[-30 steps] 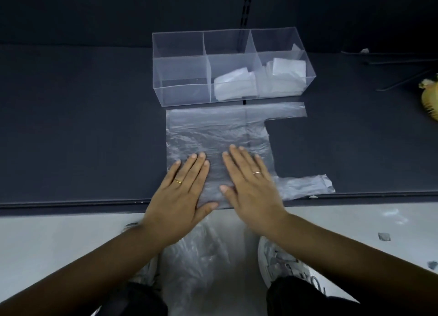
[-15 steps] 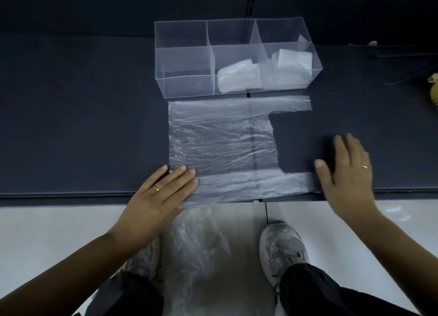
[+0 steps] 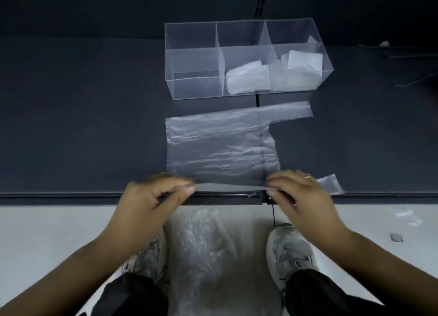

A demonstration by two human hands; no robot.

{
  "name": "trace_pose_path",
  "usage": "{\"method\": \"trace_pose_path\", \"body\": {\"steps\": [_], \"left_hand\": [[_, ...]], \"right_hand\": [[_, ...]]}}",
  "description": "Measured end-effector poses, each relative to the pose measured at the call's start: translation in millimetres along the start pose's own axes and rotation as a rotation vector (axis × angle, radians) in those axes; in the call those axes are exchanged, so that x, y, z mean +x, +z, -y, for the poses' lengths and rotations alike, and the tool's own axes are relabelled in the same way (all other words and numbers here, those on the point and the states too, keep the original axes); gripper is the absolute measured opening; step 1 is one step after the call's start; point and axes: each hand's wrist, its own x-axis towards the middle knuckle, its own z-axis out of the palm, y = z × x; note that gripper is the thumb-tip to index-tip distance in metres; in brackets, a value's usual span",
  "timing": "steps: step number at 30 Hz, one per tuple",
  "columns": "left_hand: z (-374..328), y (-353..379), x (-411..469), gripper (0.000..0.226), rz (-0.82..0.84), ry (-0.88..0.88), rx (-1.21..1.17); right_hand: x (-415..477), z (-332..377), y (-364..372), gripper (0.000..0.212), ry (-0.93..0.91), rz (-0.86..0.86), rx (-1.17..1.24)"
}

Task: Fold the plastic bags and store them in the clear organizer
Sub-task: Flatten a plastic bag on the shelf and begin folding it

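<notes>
Left hand: curled, thumb and forefinger pinching the bag at the near edge of the desk.
Right hand: curled, same pinch.

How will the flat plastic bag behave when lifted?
Probably floppy: the plastic bag is thin, wrinkled film, bending up where the left hand and right hand pinch its near edge. Likely very light, so it may slide on the smooth table.

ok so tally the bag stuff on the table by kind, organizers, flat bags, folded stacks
clear organizer: 1
flat plastic bag: 1, its near edge pinched by the left hand and the right hand
stacks of folded bags: 2, the middle stack and the right stack; bags per stack cannot be told
total: 4
</notes>
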Motion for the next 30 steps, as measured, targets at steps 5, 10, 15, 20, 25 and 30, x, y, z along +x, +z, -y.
{"method": "trace_pose_path", "body": {"steps": [5,10,15,20,25,30], "left_hand": [[15,-30,7,0.014,0.013,-0.215,-0.146],[26,-42,30,0.019,0.043,-0.36,-0.263],[44,-34,72,0.009,-0.073,-0.462,-0.243],[58,-27,96,0.018,-0.15,-0.444,-0.012],[63,-23,104,0.033,-0.198,-0.431,0.235],[62,-14,104,0.043,-0.277,-0.351,0.324]], "right_hand": [[-12,-28,-58,0.013,0.362,0.173,0.256],[14,-53,-84,0.016,0.428,0.153,0.446],[61,-85,-58,0.023,0.589,-0.013,0.564],[89,-107,-31,0.027,0.675,-0.046,0.428],[98,-107,-24,0.029,0.674,-0.109,0.267],[104,-102,-24,0.037,0.688,-0.122,0.137]]}}
